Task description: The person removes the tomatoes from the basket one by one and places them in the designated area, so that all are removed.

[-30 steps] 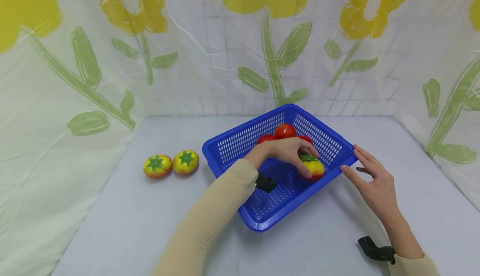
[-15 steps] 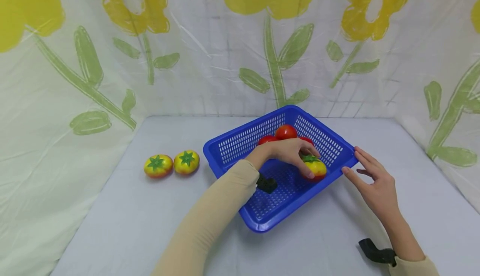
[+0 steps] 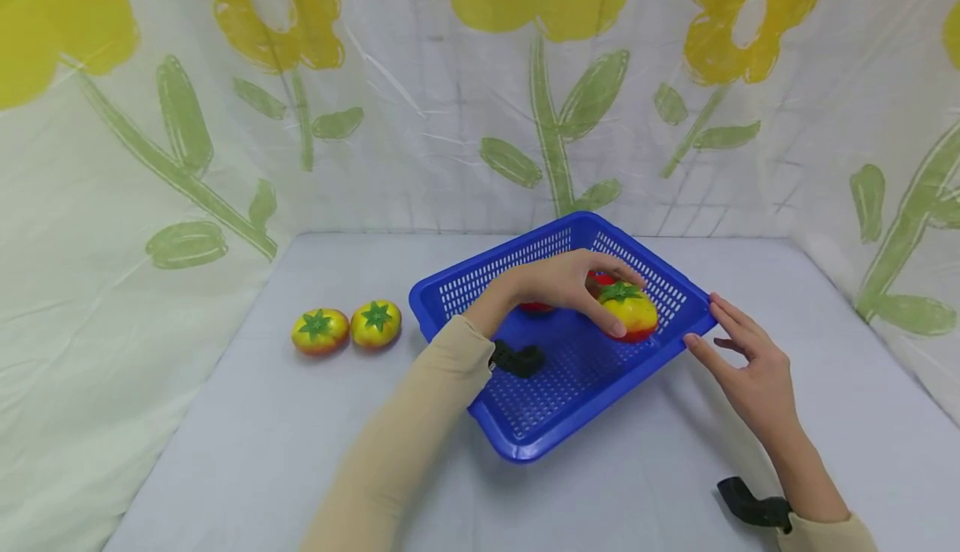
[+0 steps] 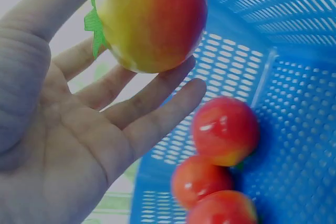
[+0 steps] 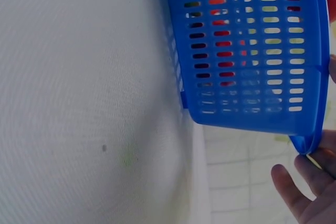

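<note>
Inside the blue plastic basket [image 3: 517, 448], my left hand [image 3: 564, 278] holds a toy tomato [image 3: 632, 312], yellow on top with a green star-shaped cap and red below. Thumb and fingertips grip its sides. The left wrist view shows this tomato [image 4: 157, 19] held apart from several red ones in the basket, such as the tomato [image 4: 226, 130]. In the head view my left hand hides most of those. At the basket's right corner, my right hand [image 3: 753, 373] holds the rim between thumb and fingers. Its fingertips also touch the rim [image 5: 305, 142] in the right wrist view.
Two more yellow-and-red toy tomatoes, a left one [image 3: 320, 332] and a right one [image 3: 376, 323], lie side by side on the white table [image 3: 247, 452], left of the basket. A flower-printed curtain [image 3: 420, 118] hangs behind the table and along its sides.
My left hand has lifted the tomato upward from the basket's floor and now covers the red ones behind it. The right hand stays on the rim. The view has shifted slightly.
</note>
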Motion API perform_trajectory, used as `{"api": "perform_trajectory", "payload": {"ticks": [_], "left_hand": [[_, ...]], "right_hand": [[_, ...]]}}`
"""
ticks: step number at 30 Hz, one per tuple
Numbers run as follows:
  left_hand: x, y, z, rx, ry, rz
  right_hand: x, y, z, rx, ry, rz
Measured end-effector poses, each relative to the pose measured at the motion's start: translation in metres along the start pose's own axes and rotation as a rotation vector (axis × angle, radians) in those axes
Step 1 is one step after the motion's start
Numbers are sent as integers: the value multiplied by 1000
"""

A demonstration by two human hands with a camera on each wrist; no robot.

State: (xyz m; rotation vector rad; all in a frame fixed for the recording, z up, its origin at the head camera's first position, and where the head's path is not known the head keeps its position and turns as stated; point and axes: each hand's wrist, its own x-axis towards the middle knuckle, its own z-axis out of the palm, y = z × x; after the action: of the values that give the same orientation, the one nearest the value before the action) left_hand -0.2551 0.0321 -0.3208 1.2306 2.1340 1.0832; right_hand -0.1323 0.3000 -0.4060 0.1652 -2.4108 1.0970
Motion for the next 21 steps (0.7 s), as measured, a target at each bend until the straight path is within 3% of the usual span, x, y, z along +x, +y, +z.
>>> {"api": "perform_trajectory", "payload": {"ticks": [4,9,15,21], "left_hand": [[-19,7,-7,-14,35,35],[-45,10,-13,-25,149,7],[-78,7,-15,-47,332,-29],[-115,4,-16,-63,550,-7]], "right_hand": [[0,2,0,16,2,-4],[1,2,0,15,7,-15],[0,2,1,18,3,-22],[0,3,0,18,7,-22]]}}
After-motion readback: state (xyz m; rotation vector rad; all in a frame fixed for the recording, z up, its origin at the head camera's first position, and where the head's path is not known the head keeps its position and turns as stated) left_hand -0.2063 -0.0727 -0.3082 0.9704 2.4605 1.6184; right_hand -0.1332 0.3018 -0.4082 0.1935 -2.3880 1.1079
